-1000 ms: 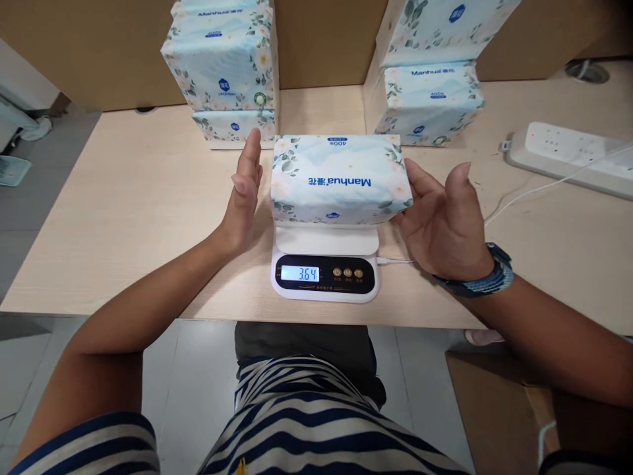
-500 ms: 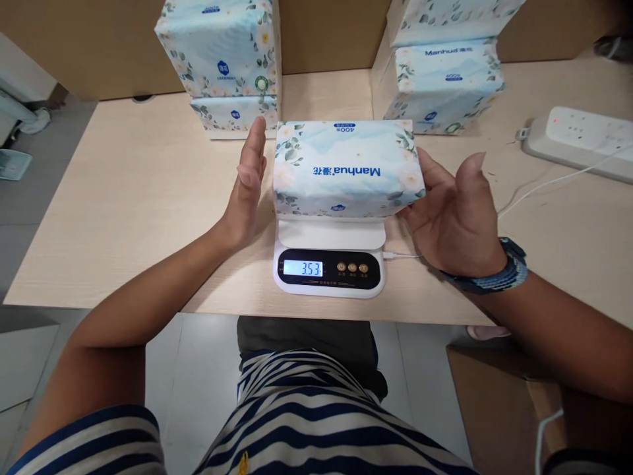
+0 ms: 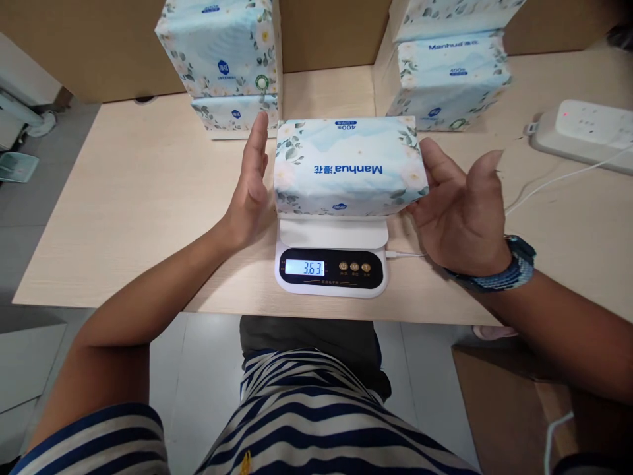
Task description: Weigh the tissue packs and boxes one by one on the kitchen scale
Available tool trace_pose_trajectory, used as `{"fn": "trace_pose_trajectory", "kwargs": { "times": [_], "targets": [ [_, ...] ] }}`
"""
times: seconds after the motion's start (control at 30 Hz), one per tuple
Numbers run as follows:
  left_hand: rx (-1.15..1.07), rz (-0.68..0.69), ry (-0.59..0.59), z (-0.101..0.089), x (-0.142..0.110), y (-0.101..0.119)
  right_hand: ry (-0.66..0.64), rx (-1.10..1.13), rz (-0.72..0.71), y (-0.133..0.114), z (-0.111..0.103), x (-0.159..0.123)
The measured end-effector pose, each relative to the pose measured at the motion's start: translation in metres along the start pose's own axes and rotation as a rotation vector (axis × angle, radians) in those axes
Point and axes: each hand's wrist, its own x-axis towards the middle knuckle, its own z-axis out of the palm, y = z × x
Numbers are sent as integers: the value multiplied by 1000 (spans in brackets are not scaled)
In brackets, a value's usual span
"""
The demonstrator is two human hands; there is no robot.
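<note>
A pale blue, flower-printed tissue pack [image 3: 349,168] rests on the white platform of a digital scale [image 3: 333,234], its lettering upside down to me. The lit display [image 3: 305,267] reads about 3.63. My left hand [image 3: 250,185] stands on edge just left of the pack, fingers straight and thumb raised, holding nothing. To the right, my right hand [image 3: 459,211] is open with its palm turned up and thumb spread. Its fingertips are close to the pack's right end; whether they touch it I cannot tell.
Stacked tissue packs [image 3: 222,53] stand behind on the left, and another stack [image 3: 452,82] behind on the right. A white power strip [image 3: 588,132] with a cable lies at the right. A cardboard panel [image 3: 331,36] backs the table [image 3: 123,198].
The scale's reading has gone from about 3.53 to 3.63. My right hand has shifted slightly right, its thumb wider apart. The pack stays on the scale.
</note>
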Motion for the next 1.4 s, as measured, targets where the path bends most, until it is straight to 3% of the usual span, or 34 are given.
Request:
{"fn": "trace_pose_trajectory", "kwargs": {
  "times": [0.07,0.13,0.23,0.37,0.57,0.77,1.13,1.4],
  "targets": [
    [44,131,-36,-3,6,5,63,142,-24,-1,-2,2],
    [100,205,-59,-11,11,14,125,135,-158,-3,-8,4],
    [203,198,-102,-28,17,28,146,-92,-341,-6,-23,9],
    [358,184,-106,-44,20,36,97,-275,-417,3,-38,17],
    [386,191,-113,-40,15,36,1,-455,-494,34,-40,27],
    [330,124,-107,-35,8,34,21,-473,-522,40,-35,28],
    [307,202,-74,-35,14,33,-12,-440,-504,36,-32,30],
    [298,181,-101,-32,15,33,-85,-400,-427,32,-32,25]
  ]
}}
